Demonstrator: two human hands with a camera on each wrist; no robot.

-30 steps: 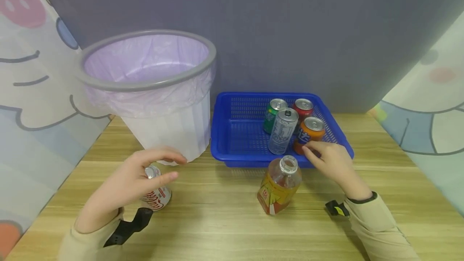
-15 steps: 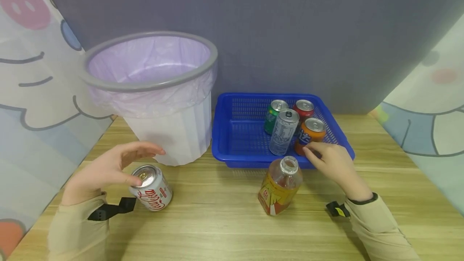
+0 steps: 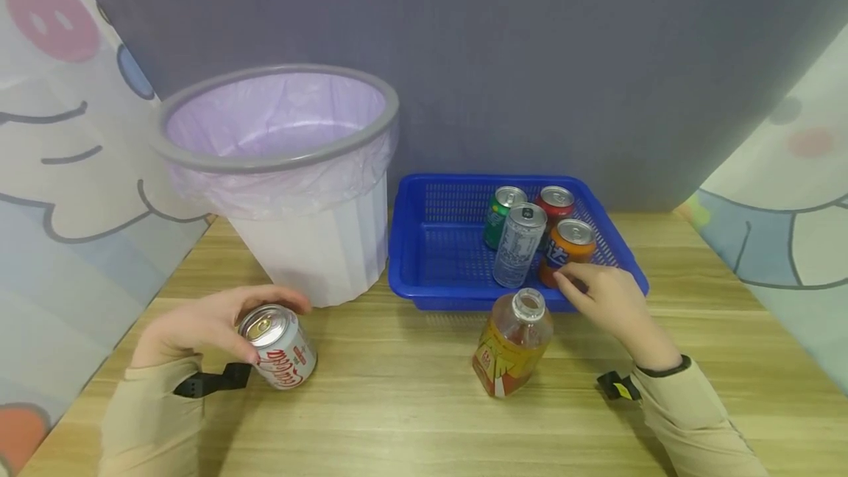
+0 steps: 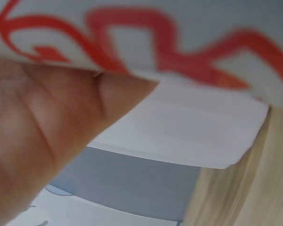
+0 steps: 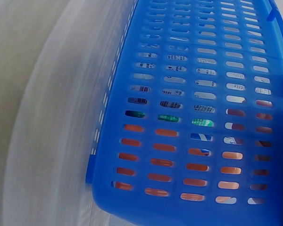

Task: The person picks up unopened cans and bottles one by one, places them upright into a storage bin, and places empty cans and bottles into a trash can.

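Observation:
In the head view, my left hand (image 3: 205, 321) holds a white Coca-Cola can (image 3: 288, 361) with red lettering, thumb at its near side and fingers at its far side. The can stands on the table at the left. Close up in the left wrist view, the thumb (image 4: 118, 94) lies against it. My right hand (image 3: 608, 299) rests at the front rim of the blue basket (image 3: 424, 289), fingertips close to an orange can (image 3: 575, 243); whether they touch it cannot be told. Beside that stand a silver-white can (image 3: 519, 249), a green can (image 3: 495, 223) and a red can (image 3: 555, 201).
An uncapped plastic bottle (image 3: 513, 348) with a yellow label stands before the basket. The bin (image 3: 318, 241), white with a grey rim and purple liner, stands behind the left hand. A grey panel (image 3: 530, 57) rises behind. The basket wall (image 5: 132, 202) fills most of the right wrist view.
My left hand first drew back to the left, uncovering the Coca-Cola can, then came in around it. The right hand and the basket's cans have stayed put.

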